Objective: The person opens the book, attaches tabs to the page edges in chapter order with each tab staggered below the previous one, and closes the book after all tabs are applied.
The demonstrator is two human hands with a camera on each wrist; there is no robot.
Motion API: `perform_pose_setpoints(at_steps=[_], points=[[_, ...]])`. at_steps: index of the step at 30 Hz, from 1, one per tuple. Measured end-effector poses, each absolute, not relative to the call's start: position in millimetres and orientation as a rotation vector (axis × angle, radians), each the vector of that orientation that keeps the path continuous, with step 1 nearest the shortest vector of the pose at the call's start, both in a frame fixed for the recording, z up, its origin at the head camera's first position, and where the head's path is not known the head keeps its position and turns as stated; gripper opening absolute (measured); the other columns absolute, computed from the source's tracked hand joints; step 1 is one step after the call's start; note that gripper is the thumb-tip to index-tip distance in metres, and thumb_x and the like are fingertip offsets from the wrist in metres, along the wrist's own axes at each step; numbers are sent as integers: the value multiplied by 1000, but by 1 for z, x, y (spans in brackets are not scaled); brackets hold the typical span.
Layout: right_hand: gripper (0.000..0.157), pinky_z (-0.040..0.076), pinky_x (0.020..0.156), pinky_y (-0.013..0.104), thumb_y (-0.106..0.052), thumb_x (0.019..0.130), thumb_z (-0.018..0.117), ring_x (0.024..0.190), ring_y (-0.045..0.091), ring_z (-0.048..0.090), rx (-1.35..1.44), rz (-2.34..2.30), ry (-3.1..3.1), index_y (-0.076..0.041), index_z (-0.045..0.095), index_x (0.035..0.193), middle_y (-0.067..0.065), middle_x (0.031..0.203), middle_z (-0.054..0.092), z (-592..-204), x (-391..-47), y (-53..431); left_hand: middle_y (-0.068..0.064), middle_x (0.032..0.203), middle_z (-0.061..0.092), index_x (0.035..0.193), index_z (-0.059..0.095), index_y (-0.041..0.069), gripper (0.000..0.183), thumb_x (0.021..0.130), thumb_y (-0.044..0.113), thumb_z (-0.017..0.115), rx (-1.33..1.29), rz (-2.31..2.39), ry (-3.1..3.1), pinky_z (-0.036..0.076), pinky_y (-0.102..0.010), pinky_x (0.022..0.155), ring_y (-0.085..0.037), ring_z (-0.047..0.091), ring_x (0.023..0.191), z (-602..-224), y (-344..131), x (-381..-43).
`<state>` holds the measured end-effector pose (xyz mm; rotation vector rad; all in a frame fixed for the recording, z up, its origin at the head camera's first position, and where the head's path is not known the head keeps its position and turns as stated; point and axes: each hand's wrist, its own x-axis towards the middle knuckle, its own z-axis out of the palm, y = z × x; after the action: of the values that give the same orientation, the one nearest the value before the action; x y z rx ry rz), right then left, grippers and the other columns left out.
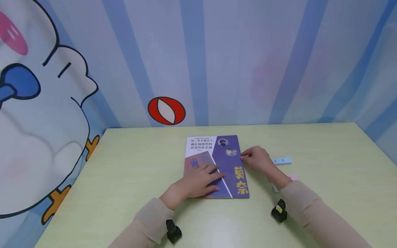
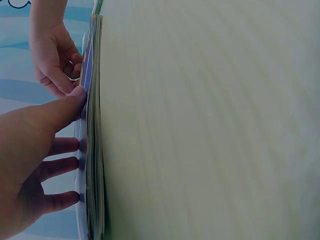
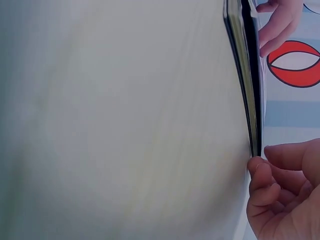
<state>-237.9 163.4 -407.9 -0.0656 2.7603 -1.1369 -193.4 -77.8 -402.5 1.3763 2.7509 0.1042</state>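
A thin purple and white book [image 1: 227, 177] with Chinese lettering lies on the table, its cover facing up. My left hand [image 1: 200, 181] rests on the lower left part of the cover, fingers spread. In the left wrist view, that hand's fingertips [image 2: 76, 163] press the cover above the stacked pages. At the book's right edge, my right hand [image 1: 258, 160] pinches the edge between thumb and fingers. The right wrist view shows its thumb [image 3: 285, 156] on the cover side and curled fingers at the page edges. A dark gap shows below the cover there.
A pale blue strip [image 1: 282, 161] lies right of the book, partly behind my right wrist. Small pink [image 1: 292, 177] and green pieces [image 1: 275, 188] are partly hidden under that forearm. The patterned wall [image 1: 232, 69] stands at the table's back edge.
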Motion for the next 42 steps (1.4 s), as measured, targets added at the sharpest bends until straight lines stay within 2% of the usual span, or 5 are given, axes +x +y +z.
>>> perform_pose_setpoints(at_steps=[12, 18, 25, 32, 42], points=[[21, 43, 51, 24, -4, 83, 62, 60, 14, 53, -56, -1160, 2827, 8, 68, 100, 12, 79, 66, -406, -238, 160, -9, 141, 43, 139, 45, 20, 48, 96, 41, 47, 1343, 59, 2756, 40, -43, 98, -26, 40, 127, -403, -76, -196], [20, 44, 54, 23, -4, 83, 63, 66, 16, 54, -14, -1213, 2834, 8, 68, 98, 16, 88, 67, -408, -238, 160, -9, 140, 43, 139, 46, 19, 48, 96, 41, 48, 1340, 71, 2754, 41, -44, 97, -26, 41, 127, -402, -75, -196], [19, 43, 52, 23, -4, 84, 62, 56, 12, 51, 110, -1424, 2720, 8, 66, 98, 8, 70, 61, -411, -237, 161, -9, 140, 43, 139, 45, 20, 48, 96, 42, 48, 1321, 75, 2747, 41, -44, 98, -26, 41, 126, -404, -74, -196], [23, 49, 56, 22, -5, 90, 57, 62, 11, 54, 238, -1681, 2445, 10, 59, 107, 9, 81, 61, -410, -237, 160, -9, 142, 41, 139, 44, 20, 49, 96, 41, 48, 1285, 103, 2728, 40, -44, 99, -27, 40, 128, -401, -74, -194], [34, 49, 50, 17, -3, 92, 51, 55, 5, 56, 315, -1986, 2008, 12, 45, 122, -1, 67, 61, -401, -233, 159, -12, 142, 41, 138, 46, 16, 47, 95, 34, 53, 1240, 290, 2708, 37, -41, 102, -27, 39, 128, -399, -76, -193]])
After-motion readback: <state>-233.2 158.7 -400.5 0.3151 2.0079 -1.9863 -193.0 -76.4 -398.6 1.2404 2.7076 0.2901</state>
